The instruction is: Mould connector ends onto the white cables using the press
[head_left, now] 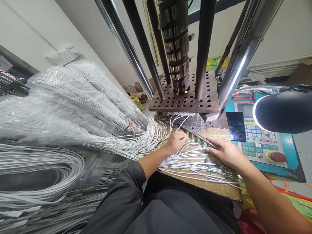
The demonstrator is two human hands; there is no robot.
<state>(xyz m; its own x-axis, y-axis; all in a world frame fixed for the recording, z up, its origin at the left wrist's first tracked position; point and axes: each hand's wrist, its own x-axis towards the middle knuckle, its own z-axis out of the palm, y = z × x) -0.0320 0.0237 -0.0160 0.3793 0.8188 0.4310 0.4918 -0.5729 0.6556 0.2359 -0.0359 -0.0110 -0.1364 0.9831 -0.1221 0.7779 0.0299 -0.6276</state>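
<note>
White cables (148, 141) sweep from centre left to the frame's middle, ends (200, 143) fanned on cardboard (216, 132), likely so each lies reachable. Your right hand (227, 153) grips tweezers (201, 137), tips towards the press (179, 70), a hold suiting small ends; your left hand (175, 142) curls nearby, holding what I cannot tell.

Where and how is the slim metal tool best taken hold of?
Probably by its near end, from the right, where the right hand holds it: the slim metal tool is long and slants, its narrow far end pointing toward the space under the perforated plate.
</note>
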